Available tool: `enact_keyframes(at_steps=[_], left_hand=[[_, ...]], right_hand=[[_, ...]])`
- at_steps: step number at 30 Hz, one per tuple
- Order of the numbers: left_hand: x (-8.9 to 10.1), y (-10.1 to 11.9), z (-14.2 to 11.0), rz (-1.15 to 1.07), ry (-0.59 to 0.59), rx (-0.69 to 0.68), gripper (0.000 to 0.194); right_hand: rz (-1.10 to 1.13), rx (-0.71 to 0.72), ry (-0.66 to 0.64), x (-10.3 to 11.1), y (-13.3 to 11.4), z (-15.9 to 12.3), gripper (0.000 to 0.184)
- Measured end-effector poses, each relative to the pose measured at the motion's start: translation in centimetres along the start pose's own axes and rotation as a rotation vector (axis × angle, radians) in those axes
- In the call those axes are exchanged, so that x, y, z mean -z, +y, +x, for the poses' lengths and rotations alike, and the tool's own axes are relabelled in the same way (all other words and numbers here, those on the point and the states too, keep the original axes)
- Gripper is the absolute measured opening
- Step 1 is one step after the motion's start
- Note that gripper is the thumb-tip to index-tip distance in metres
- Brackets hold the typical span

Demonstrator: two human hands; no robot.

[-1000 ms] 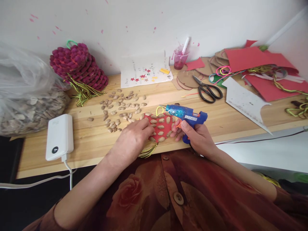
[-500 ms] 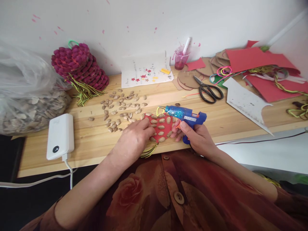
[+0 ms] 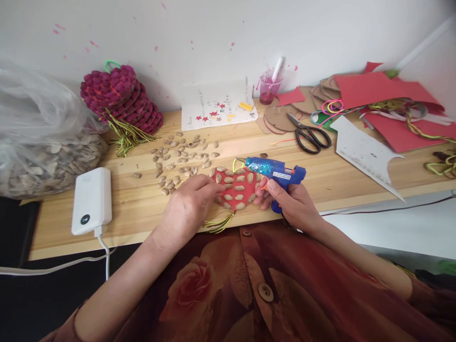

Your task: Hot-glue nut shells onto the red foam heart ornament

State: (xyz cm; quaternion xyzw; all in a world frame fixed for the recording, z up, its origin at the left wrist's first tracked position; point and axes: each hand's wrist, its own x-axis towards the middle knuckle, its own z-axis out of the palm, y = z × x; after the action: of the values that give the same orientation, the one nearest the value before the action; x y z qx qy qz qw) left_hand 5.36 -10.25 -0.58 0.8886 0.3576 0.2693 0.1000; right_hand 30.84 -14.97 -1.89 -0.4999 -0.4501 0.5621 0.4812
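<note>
A red heart-shaped card [image 3: 236, 192] covered with rows of pale shells lies near the front edge of the wooden table [image 3: 135, 209], yellow-green tassel strands [image 3: 218, 222] trailing from its tip. My left hand [image 3: 187, 206] rests on the card's left side, fingers curled and pressed onto the shells. My right hand [image 3: 289, 202] grips a blue glue gun [image 3: 276, 172], its nozzle pointing left over the card's upper edge and a finger on the orange trigger. Loose shells [image 3: 180, 159] are scattered just behind the card.
A white power bank [image 3: 91, 200] with a cable sits front left. A plastic bag of shells [image 3: 42, 152] and a pile of purple hearts [image 3: 121, 102] stand back left. Black scissors [image 3: 309, 135], cardboard discs, red paper [image 3: 388, 102], coloured cords and a pink cup [image 3: 267, 88] fill the right.
My left hand has slid slightly left and down along the card's edge. The glue gun and right hand have hardly moved.
</note>
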Motion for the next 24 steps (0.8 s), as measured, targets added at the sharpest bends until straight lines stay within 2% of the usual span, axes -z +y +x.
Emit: enact_keyframes(at_steps=[2, 8, 11, 18, 24], left_hand=[[0.0, 0.0, -0.2, -0.018, 0.034, 0.013, 0.015], [-0.6, 0.7, -0.2, -0.035, 0.002, 0.036, 0.016], [-0.7, 0.8, 0.1, -0.031, 0.027, 0.07, 0.012], [-1.1, 0.4, 0.9, -0.136, 0.013, 0.307, 0.005], [-1.5, 0.5, 1.2, -0.221, -0.028, 0.395, 0.01]], right_hand=[[-0.003, 0.003, 0.002, 0.0, 0.1, 0.0, 0.043], [-0.015, 0.016, 0.007, 0.1, 0.1, 0.0, 0.042], [-0.016, 0.02, 0.008, 0.0, 0.1, 0.0, 0.041], [-0.024, 0.013, 0.002, 0.0, -0.1, -0.1, 0.042], [0.009, -0.009, 0.003, 0.1, -0.2, -0.2, 0.041]])
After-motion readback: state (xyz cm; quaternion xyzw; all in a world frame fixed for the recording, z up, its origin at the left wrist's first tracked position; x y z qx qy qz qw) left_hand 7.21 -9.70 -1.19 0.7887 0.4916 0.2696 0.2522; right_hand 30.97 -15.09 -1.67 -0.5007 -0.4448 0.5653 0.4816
